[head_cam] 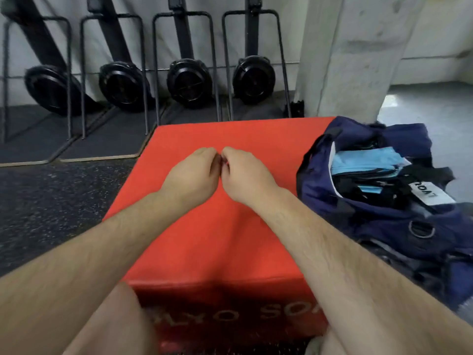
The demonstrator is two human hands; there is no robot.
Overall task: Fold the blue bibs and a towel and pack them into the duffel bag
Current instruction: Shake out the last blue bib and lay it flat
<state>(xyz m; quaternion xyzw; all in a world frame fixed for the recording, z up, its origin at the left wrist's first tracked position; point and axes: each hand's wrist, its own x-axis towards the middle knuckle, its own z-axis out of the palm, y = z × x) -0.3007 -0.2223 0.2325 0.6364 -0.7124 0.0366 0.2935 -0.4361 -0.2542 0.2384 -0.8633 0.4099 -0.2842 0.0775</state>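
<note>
My left hand [195, 172] and my right hand [244, 175] rest side by side on top of the red plyo box [217, 239], fingers curled, knuckles touching, nothing visible in either. To the right lies the navy duffel bag [378, 219], unzipped and open. Inside it lie folded light blue bibs [366, 162] with black trim, stacked near the bag's far end. A white label [432, 194] with black letters shows beside them. No towel can be made out.
Grey speckled rubber floor [51, 206] lies left of the box. Several black machines with round flywheels [189, 82] stand in metal frames along the back wall. A concrete pillar [358, 55] rises behind the bag. My bare knees show at the bottom edge.
</note>
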